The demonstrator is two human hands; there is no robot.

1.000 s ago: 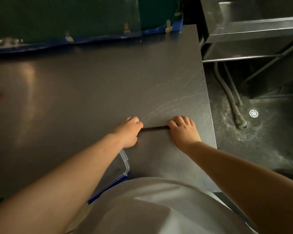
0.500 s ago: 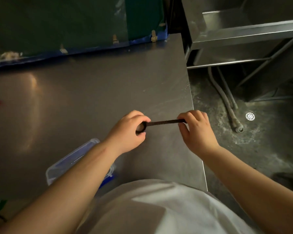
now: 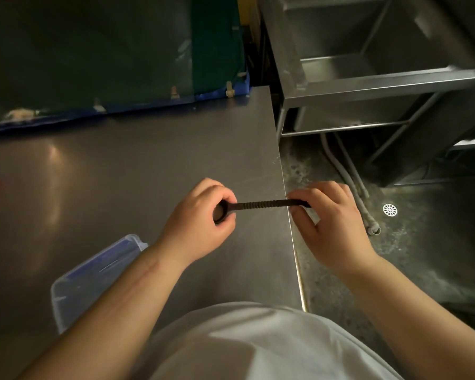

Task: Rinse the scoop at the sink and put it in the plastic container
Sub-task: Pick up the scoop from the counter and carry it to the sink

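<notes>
A person in a white top (image 3: pixel 247 344) looks down at their own bare forearms reaching forward over a dark steel counter (image 3: pixel 121 182). Under the left forearm, near the body, lies a clear plastic container (image 3: pixel 93 272) with a blue tint, partly hidden by the arm. Just beyond it, the left hand (image 3: pixel 200 223) is curled closed around the round bowl end of a thin black scoop (image 3: pixel 261 206). The scoop's ridged handle runs level from those fingers to the right hand (image 3: pixel 329 229), whose thumb and fingertips (image 3: pixel 299 194) pinch its far end. The scoop is lifted clear of the counter, crossing the counter's right edge. Below the right hand are a stained floor, grey hoses (image 3: pixel 354 185) and a round floor drain (image 3: pixel 390 209). Farther off, beyond the right fingers, stands a steel sink (image 3: pixel 381 78).
</notes>
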